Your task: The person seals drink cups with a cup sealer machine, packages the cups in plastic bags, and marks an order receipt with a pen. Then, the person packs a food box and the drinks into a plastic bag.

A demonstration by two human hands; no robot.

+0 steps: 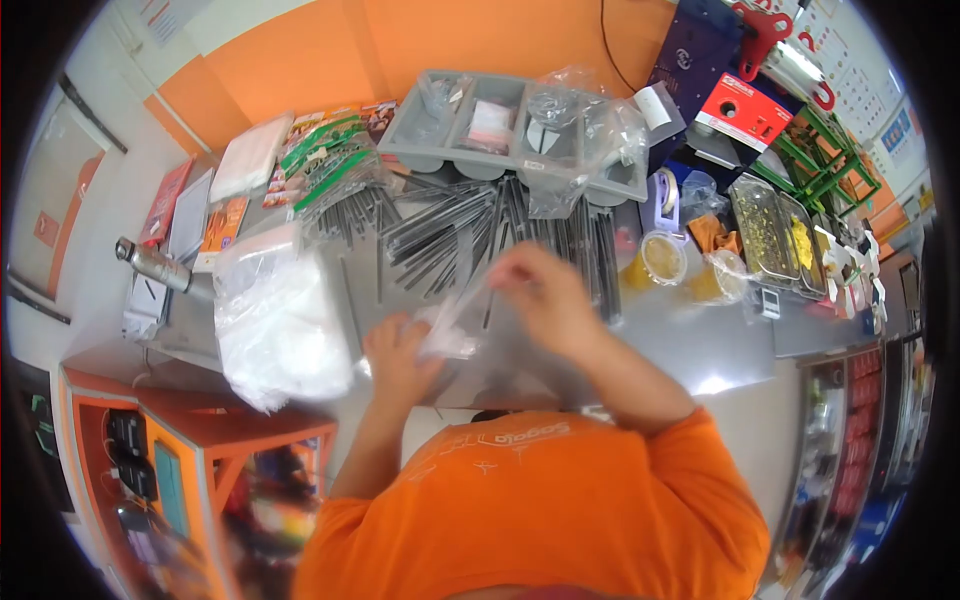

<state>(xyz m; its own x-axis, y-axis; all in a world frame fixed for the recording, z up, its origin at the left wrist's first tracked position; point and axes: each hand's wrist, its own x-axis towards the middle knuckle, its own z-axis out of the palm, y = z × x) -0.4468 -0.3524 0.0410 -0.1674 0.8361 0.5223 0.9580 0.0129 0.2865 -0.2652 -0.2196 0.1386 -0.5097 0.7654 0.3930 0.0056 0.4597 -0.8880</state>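
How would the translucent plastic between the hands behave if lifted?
The translucent plastic is probably floppy: it looks crumpled beside the left hand. It is likely light too, appearing thin where it runs up toward the right hand.

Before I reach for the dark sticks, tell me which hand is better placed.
Probably the right hand: it reaches farther forward, close to the dark sticks, while the left hand sits nearer the orange shirt. Both seem busy with the clear plastic.
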